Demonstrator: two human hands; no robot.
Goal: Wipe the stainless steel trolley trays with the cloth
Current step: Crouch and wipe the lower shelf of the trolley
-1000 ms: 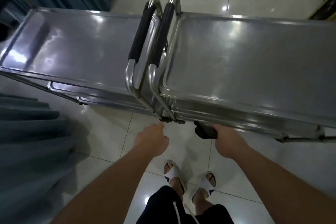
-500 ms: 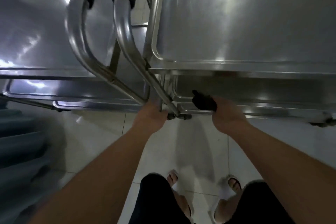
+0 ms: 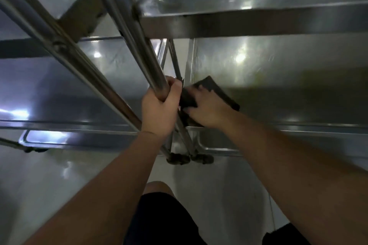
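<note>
My left hand grips the trolley post; just right of the post, my right hand presses the cloth flat on the middle tray. Soft, limp cloth, likely best handled under a spread palm; steel looks slick.

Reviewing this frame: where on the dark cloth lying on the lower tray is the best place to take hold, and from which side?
Probably the far free corner of the cloth, approached from above and from the right. It lies flat on the lower tray, so a pinch works only at an exposed edge. The right hand presses flat on its middle, and the left hand gripping the trolley post crowds the left side.
</note>
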